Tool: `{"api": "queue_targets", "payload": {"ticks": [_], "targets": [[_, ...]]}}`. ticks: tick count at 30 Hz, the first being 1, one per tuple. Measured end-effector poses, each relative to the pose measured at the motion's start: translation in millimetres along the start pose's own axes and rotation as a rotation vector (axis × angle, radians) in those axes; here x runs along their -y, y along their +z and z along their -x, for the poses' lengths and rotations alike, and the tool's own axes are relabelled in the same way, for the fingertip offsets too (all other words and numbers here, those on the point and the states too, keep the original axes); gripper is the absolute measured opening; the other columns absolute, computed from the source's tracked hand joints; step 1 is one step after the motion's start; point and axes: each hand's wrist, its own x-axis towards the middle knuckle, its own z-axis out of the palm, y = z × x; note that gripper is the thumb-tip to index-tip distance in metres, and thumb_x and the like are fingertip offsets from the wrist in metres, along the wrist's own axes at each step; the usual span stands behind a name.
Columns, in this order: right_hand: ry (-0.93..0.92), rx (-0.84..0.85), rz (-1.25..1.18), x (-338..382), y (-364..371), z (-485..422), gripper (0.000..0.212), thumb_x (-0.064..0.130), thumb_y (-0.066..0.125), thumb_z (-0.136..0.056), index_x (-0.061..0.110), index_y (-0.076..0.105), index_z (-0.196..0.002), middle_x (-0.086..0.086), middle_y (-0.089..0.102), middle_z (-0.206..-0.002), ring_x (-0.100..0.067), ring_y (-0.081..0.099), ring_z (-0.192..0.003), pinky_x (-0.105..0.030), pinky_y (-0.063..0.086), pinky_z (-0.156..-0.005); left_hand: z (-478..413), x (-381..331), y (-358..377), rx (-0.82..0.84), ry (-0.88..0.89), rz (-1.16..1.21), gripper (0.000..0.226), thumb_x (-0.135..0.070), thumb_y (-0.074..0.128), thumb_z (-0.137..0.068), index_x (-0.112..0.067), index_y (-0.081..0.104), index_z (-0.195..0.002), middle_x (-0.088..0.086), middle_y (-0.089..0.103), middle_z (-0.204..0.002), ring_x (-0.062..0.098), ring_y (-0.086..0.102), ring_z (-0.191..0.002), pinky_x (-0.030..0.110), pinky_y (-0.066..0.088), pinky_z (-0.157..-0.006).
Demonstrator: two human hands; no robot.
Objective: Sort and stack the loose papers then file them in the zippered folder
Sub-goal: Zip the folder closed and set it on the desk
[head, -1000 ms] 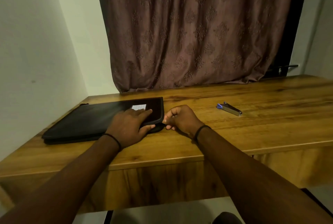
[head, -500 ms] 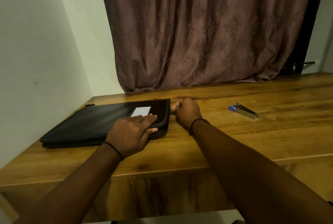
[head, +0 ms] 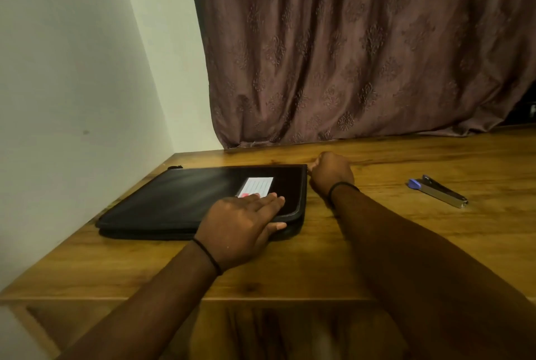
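head: right hand (head: 330,175) farther along folder (head: 179,197)

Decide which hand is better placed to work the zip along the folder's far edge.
Right. The right hand is curled at the far right corner of the folder; the left hand lies flat on the cover, steadying it.

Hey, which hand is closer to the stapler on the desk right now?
The right hand, at the far right corner of the folder, with bare desk between it and the stapler further right. The left hand lies flat on the folder, further left.
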Motion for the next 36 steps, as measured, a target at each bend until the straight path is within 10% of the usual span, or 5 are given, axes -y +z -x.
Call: {"api": "queue_targets", "payload": {"ticks": [11, 14, 20, 28, 36], "targets": [[-0.233, 0.076, -0.162, 30.8, -26.1, 58.9, 0.019, 0.042, 0.063, -0.090, 0.024, 0.066, -0.087, 0.002, 0.068, -0.094, -0.017, 0.063, -0.090, -0.037, 0.055, -0.079, -6.1, 19.6, -13.2, 0.064, -0.528, 0.378, 0.045, -0.052, 0.031, -0.099, -0.026, 0.062, -0.117, -0.004, 0.066, -0.105, 0.011, 0.059, -0.094, 0.024, 0.044, -0.078], [-0.427, 0.510, -0.332, 54.0, -39.6, 94.6, 0.032, 0.053, 0.069, -0.082, 0.029, 0.070, -0.104, 0.014, 0.066, -0.106, -0.006, 0.059, -0.102, -0.040, 0.053, -0.094, 12.9, 77.7, 1.2, 0.296, -0.850, 0.297, 0.040, -0.050, 0.033, -0.100, -0.026, 0.056, -0.121, 0.007, 0.062, -0.118, 0.021, 0.058, -0.107, 0.036, 0.046, -0.091], [-0.782, 0.586, 0.197, 62.0, -43.4, 117.0, 0.069, 0.067, 0.066, -0.077, 0.039, 0.050, -0.137, 0.013, 0.049, -0.146, -0.012, 0.040, -0.136, -0.042, 0.029, -0.112, 53.0, 149.3, 30.5, 0.630, -1.177, 0.103, 0.094, -0.088, 0.012, -0.075, -0.034, 0.021, -0.151, 0.018, 0.032, -0.153, 0.039, 0.035, -0.135, 0.054, 0.033, -0.108], [-0.221, 0.019, 0.411, 17.2, -49.2, 74.8, 0.027, 0.019, 0.059, -0.083, 0.033, 0.070, -0.104, 0.004, 0.072, -0.101, -0.021, 0.065, -0.096, -0.038, 0.053, -0.087, -15.6, 67.0, -61.9, 0.765, -0.747, 0.318, 0.051, -0.057, 0.040, -0.096, -0.023, 0.048, -0.133, 0.008, 0.061, -0.125, 0.021, 0.059, -0.103, 0.032, 0.044, -0.085], [-0.170, 0.297, 0.113, 64.8, -2.5, 99.4, 0.058, 0.059, 0.053, -0.091, 0.019, 0.054, -0.132, -0.011, 0.053, -0.137, -0.029, 0.054, -0.121, -0.042, 0.049, -0.099, -12.6, 101.0, -13.5, 0.593, -1.006, 0.167, 0.075, -0.073, 0.046, -0.083, -0.018, 0.048, -0.133, 0.011, 0.057, -0.130, 0.027, 0.055, -0.112, 0.041, 0.044, -0.097]]}}
